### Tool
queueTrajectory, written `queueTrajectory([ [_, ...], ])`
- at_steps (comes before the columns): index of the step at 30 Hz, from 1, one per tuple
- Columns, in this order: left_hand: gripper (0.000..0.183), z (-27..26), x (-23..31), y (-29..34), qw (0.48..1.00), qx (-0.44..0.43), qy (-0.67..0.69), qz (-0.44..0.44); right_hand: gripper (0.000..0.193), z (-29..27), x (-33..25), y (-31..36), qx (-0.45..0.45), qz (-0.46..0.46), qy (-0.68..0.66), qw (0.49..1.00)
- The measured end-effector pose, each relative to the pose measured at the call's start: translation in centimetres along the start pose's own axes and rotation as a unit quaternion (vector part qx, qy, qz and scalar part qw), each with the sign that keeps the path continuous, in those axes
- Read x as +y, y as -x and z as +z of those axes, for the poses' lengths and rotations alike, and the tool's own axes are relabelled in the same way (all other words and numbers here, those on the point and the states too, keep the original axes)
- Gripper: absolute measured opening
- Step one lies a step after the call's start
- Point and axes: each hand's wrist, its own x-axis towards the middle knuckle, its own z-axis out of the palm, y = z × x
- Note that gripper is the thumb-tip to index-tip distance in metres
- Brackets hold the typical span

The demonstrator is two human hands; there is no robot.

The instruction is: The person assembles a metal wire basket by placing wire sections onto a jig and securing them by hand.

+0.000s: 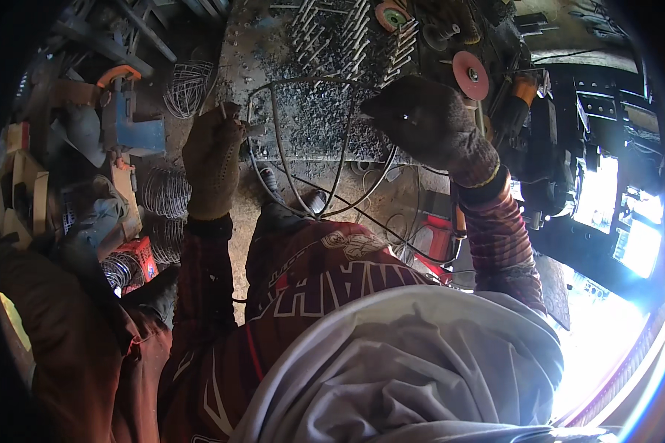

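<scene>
A rounded frame of bent metal wire (321, 215) stands at the near edge of a dark metal worktable, its wires meeting at the bottom. My right hand (430, 122), in a dark, soiled work glove, is closed at the frame's upper right rim. The glove hides the exact grip. My left hand (213, 164), in a brownish glove, is closed beside the frame's left side. A thin metal rod (223, 110) sticks up from its fingers; the rest of it is hidden.
Rows of short metal rods (355, 44) stand on the worktable (236, 70). A pink grinding disc (471, 75) and an orange-and-black power tool (523, 90) are at right. Wire coils (167, 192) and a red crate (142, 255) lie left. Another person's clothed leg (81, 325) is close by.
</scene>
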Motion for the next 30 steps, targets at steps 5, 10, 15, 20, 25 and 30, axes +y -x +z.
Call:
queueTrajectory([
  [5, 0.025, 0.1, 0.1, -0.1, 0.999, 0.008, -0.042, -0.01, 0.02, 0.5, 0.0, -0.4, 0.008, -0.011, 0.025, 1.0],
  [10, 0.034, -0.1, -0.2, -0.2, 0.995, 0.014, -0.099, -0.007, 0.02, -0.4, 0.4, 0.5, -0.003, -0.004, -0.011, 1.0],
  [15, 0.035, -0.3, -0.5, -0.3, 0.981, 0.015, -0.192, -0.004, 0.017, 0.5, -1.5, 0.2, 0.021, 0.0, 0.021, 1.0],
  [20, 0.035, -0.4, -0.4, -0.4, 0.972, 0.01, -0.236, -0.001, 0.015, 1.3, -1.2, 0.3, 0.027, -0.028, 0.022, 0.999],
  [25, 0.033, -0.1, -0.3, -0.1, 0.975, 0.018, -0.222, 0.019, 0.024, 1.2, -1.4, 0.3, -0.032, 0.003, 0.073, 0.997],
  [30, 0.024, -0.1, -0.7, -0.1, 0.99, 0.024, -0.135, 0.035, 0.023, 1.1, -1.9, 0.2, -0.043, -0.03, 0.137, 0.989],
])
